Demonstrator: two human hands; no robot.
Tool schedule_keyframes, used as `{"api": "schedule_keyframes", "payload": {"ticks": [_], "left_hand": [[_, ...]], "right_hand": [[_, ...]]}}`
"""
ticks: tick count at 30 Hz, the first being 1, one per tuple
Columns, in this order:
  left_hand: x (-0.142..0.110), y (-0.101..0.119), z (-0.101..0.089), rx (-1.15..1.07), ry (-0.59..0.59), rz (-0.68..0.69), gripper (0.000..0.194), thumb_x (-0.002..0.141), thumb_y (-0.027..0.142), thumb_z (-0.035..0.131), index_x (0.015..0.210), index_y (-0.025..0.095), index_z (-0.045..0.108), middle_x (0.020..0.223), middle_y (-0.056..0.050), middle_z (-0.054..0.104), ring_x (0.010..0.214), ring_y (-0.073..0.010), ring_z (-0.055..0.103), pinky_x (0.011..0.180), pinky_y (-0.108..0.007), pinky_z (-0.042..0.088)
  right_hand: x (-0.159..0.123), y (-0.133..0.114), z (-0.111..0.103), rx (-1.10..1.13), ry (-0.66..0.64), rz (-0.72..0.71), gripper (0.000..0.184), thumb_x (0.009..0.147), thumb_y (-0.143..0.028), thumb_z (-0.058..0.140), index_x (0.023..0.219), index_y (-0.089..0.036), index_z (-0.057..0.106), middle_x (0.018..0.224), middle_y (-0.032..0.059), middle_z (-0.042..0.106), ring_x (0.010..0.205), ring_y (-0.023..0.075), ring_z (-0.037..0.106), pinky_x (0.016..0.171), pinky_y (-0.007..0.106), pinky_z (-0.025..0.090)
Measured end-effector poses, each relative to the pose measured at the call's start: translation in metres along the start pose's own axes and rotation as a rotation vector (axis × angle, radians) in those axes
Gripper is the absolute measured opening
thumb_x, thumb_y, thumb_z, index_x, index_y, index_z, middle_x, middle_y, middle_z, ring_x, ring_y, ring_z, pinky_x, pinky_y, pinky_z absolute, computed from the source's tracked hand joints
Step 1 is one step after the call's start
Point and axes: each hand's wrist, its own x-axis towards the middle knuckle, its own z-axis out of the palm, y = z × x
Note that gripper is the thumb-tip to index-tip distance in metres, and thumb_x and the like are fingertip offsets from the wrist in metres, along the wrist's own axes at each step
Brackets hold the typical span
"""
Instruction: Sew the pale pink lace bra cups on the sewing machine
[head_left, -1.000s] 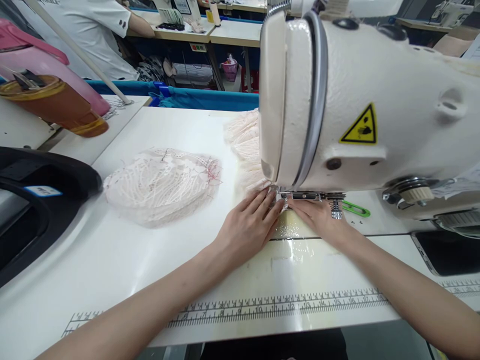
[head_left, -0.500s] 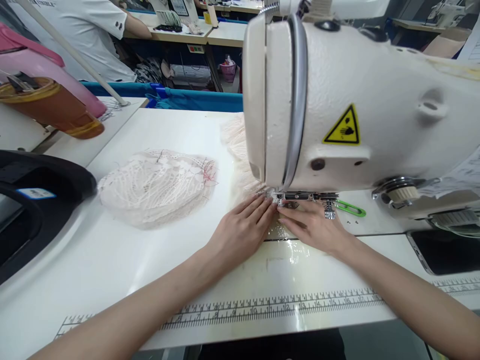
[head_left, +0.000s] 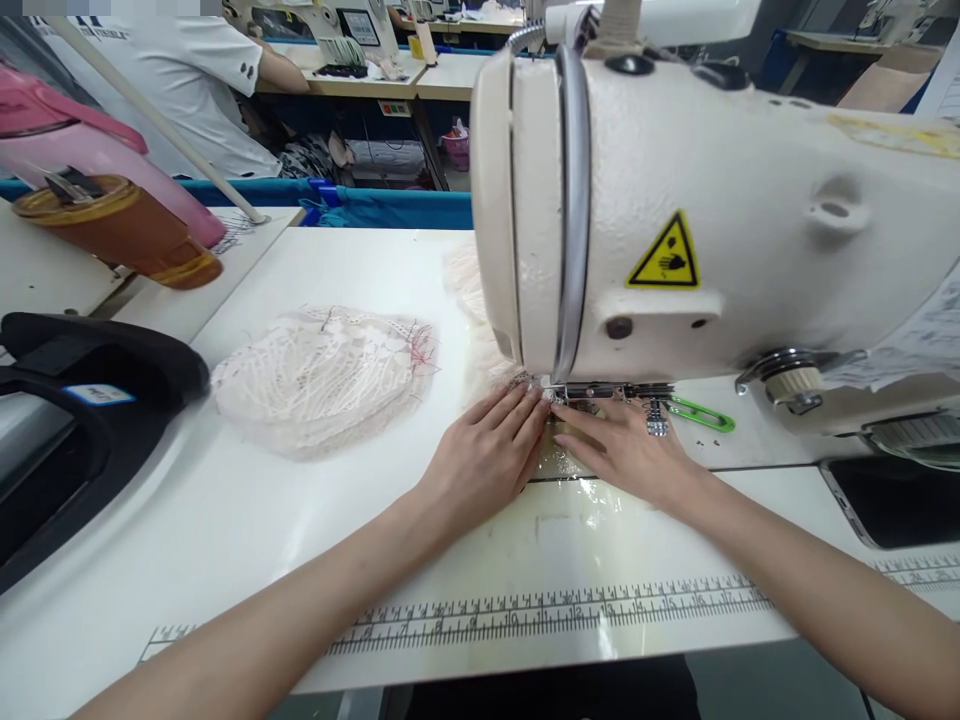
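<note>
A cream sewing machine [head_left: 675, 220] fills the upper right. Both my hands lie flat on the table right in front of its presser foot [head_left: 581, 395]. My left hand [head_left: 487, 455] has its fingers stretched forward and together, tips at the foot. My right hand [head_left: 626, 450] lies flat too, fingers pointing left toward the needle. Between the fingertips sits a small piece of pale lace, mostly hidden under the machine head. More pale lace [head_left: 469, 290] trails out behind the machine. A pile of pink-white lace pieces [head_left: 319, 375] lies to the left of my left hand.
A printed ruler [head_left: 540, 610] runs along the table's front edge. A black bin [head_left: 82, 400] sits at far left, with a brown cup [head_left: 120, 225] and pink bottle behind. A green clip [head_left: 701, 415] lies under the machine arm. A phone [head_left: 892, 500] lies at right. Another person in white works behind.
Both hands have stayed at the presser foot, pulling back slightly toward me. The view has shifted, so the machine sits further left in the picture.
</note>
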Motion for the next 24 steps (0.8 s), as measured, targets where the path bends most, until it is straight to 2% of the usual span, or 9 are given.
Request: {"api": "schedule_keyframes", "payload": {"ticks": [9,13,18,22,24], "left_hand": [[-0.001,0.001,0.000,-0.008,-0.031,-0.030,0.034,0.095,0.023,0.046,0.118,0.004,0.063,0.122,-0.014,0.064,0.116,-0.0265,0.060,0.102,-0.041,0.050],[-0.001,0.000,0.001,-0.019,-0.044,-0.057,0.034,0.095,0.024,0.047,0.118,0.006,0.063,0.122,-0.014,0.064,0.116,-0.0269,0.060,0.103,-0.043,0.048],[-0.002,0.002,0.003,-0.021,-0.055,-0.081,0.035,0.095,0.025,0.046,0.121,0.006,0.061,0.124,-0.013,0.063,0.119,-0.0270,0.058,0.105,-0.043,0.045],[-0.002,0.005,-0.007,0.028,-0.018,-0.066,0.034,0.097,0.026,0.046,0.124,0.011,0.059,0.128,-0.009,0.061,0.124,-0.0237,0.054,0.107,-0.040,0.043],[-0.002,-0.004,-0.017,0.071,-0.011,-0.125,0.034,0.098,0.025,0.044,0.127,0.014,0.057,0.132,-0.007,0.059,0.127,-0.0214,0.051,0.107,-0.037,0.043]], "right_hand": [[0.002,0.001,0.002,0.012,0.024,0.003,0.030,0.096,-0.041,0.045,0.112,-0.027,0.067,0.101,0.0038,0.070,0.095,0.0202,0.064,0.091,0.038,0.045],[0.002,0.003,0.004,0.092,0.057,0.088,0.025,0.095,-0.038,0.048,0.100,-0.028,0.070,0.090,0.0008,0.072,0.080,0.0176,0.065,0.087,0.037,0.044],[0.005,0.004,-0.004,0.176,-0.019,0.186,0.035,0.098,-0.034,0.038,0.089,-0.025,0.071,0.081,0.0020,0.073,0.070,0.0163,0.064,0.076,0.033,0.044],[0.003,0.008,-0.002,0.220,0.045,0.205,0.030,0.096,-0.035,0.044,0.085,-0.024,0.070,0.083,0.0020,0.073,0.073,0.0177,0.065,0.079,0.034,0.045],[-0.001,0.011,0.004,0.241,0.069,0.175,0.023,0.093,-0.037,0.051,0.089,-0.024,0.070,0.083,0.0011,0.074,0.077,0.0189,0.067,0.077,0.033,0.045]]}}
